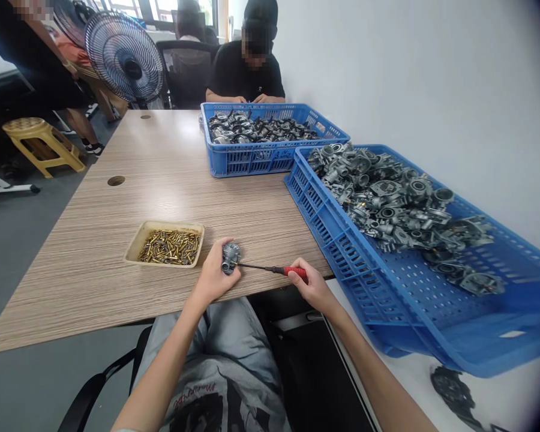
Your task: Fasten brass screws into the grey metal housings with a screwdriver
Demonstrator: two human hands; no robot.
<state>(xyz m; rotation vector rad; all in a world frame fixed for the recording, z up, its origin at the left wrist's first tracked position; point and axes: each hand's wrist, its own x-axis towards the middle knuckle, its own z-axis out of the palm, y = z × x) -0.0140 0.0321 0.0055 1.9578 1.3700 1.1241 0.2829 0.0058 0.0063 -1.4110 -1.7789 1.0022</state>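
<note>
Call the spot between the left hand (213, 273) and right hand (308, 282) the middle of the clock, with 12 straight ahead. Best lane is 10 to 12: the wood-grain tabletop (175, 180) gives plenty of room until the far blue crate (270, 162) gets in the way at 12 to 1. Around 9, a beige tray (164, 225) of brass fittings sits near the left hand, so you'd have to go over its rim. From 2 to 4, the big blue crate (337, 246) is right by the right hand, and its wall is the main blocker. At 6, the table edge (162, 316) drops off toward the lap (211, 354).
</note>
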